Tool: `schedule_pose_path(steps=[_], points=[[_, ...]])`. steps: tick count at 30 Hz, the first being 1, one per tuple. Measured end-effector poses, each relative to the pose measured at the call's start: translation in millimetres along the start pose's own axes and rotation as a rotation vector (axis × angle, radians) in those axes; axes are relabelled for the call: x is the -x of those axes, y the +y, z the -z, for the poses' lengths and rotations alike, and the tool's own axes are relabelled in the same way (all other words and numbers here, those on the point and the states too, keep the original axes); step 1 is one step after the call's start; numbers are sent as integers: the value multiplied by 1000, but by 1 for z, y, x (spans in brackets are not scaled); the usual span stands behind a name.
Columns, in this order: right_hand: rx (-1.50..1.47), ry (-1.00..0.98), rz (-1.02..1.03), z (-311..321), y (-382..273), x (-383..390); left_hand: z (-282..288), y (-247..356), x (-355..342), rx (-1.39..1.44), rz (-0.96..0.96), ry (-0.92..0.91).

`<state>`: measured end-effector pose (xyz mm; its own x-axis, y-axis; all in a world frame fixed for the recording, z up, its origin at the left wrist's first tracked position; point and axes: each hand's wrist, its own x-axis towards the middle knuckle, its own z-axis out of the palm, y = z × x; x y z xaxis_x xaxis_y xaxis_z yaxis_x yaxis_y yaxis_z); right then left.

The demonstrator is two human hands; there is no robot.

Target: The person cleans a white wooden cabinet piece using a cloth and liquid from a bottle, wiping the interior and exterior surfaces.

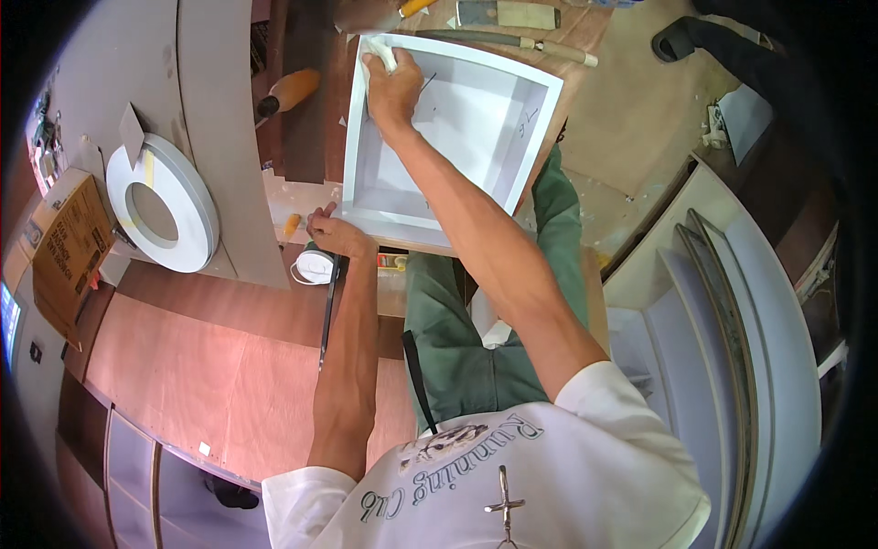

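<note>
My right hand [395,90] is closed on a white cloth [380,49] at the upper-left corner of a white open box [471,151], its forearm crossing the box's near edge. Pen marks show inside the box. My left hand [340,233] is at the box's lower-left corner, fingers loosely curled and apart; I cannot make out anything in them. A long thin dark strip [327,320] runs beside my left forearm from under that hand. The box rests on a wooden board [572,41], where a flat tool [508,16] and a hose-like piece [567,53] lie beyond it.
A white edging roll [187,192] and cardboard box [69,247] are on the left, near an orange-handled tool [294,90]. White shelving [668,311] stands at the right. Another person's dark-clad leg [732,50] shows at the upper right. A pink plywood surface [183,366] spans the lower left.
</note>
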<state>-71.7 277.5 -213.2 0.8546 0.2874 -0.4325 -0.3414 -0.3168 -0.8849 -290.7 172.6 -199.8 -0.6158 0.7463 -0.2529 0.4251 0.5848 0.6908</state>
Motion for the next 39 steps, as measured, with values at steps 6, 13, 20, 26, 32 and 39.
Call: schedule_pose_path(steps=[6,13,20,26,32,39], points=[[171,-54,-73,12,24,71,6,9,5,-77,44,21],[-62,119,-88,-11,5,7,8,-3,2,-47,14,-6],[179,48,-163,-3,11,61,4,3,1,-49,23,40],[36,92,-33,-3,9,20,-4,8,5,-35,-12,20],[237,-75,-125,11,26,79,3,10,6,-16,41,32],[134,0,19,3,18,36,4,-8,-5,-55,-34,14]])
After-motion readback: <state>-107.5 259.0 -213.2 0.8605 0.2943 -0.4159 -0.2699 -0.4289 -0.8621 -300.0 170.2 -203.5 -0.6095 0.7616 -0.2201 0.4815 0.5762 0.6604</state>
